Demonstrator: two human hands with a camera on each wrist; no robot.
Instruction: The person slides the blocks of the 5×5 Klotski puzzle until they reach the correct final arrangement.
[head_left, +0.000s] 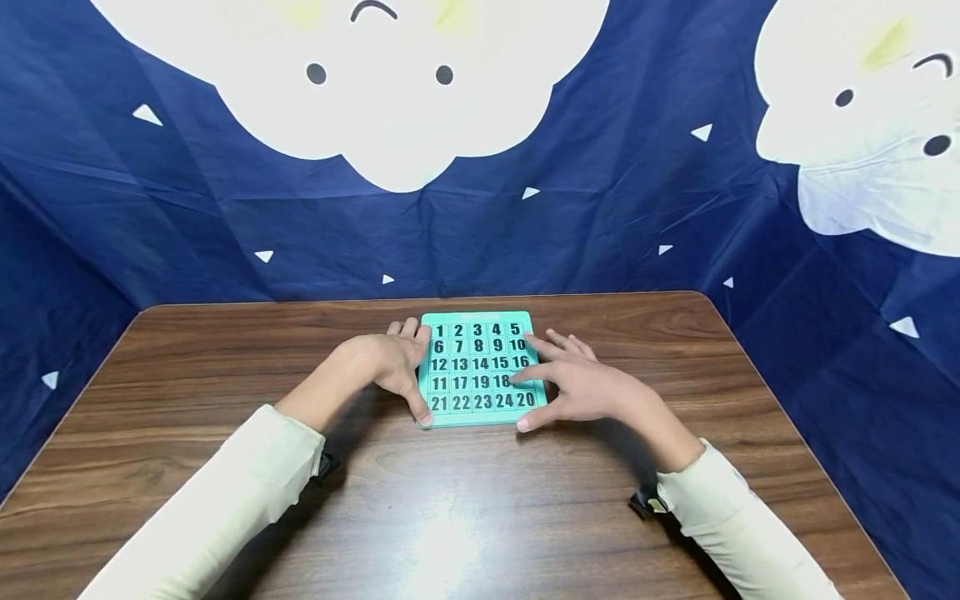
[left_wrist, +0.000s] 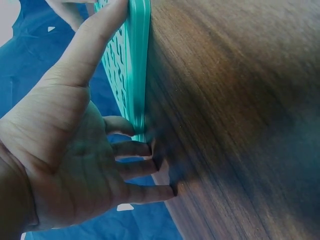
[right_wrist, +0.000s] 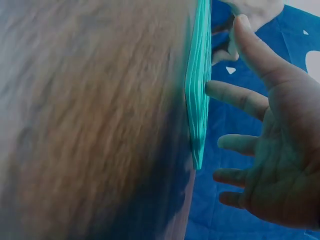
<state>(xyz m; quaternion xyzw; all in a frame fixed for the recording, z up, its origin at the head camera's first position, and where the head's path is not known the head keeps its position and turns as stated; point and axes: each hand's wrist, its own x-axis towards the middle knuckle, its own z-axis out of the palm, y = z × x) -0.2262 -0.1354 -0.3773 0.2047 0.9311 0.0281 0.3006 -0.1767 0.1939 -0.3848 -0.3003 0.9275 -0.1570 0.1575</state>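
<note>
A turquoise number slide puzzle [head_left: 480, 421] lies flat on the table, its tiles bearing black numerals. My left hand [head_left: 393, 362] holds the board along its left side, thumb at the near left corner and index finger farther up the edge. In the left wrist view, the other fingers of the left hand [left_wrist: 85, 150] reach down to the tabletop. My right hand [head_left: 581, 383] is spread over the right side, its index fingertip touching the face beside the 18 tile. That finger covers the row's right end. In the right wrist view, the remaining fingers of the right hand [right_wrist: 280, 145] stay off the board.
The brown wood-grain table [head_left: 225, 367] has its far edge just behind the puzzle. A dark blue cloth [head_left: 330, 225] with white clouds and small triangles hangs behind and at the sides. Light glares off the tabletop in front of the board.
</note>
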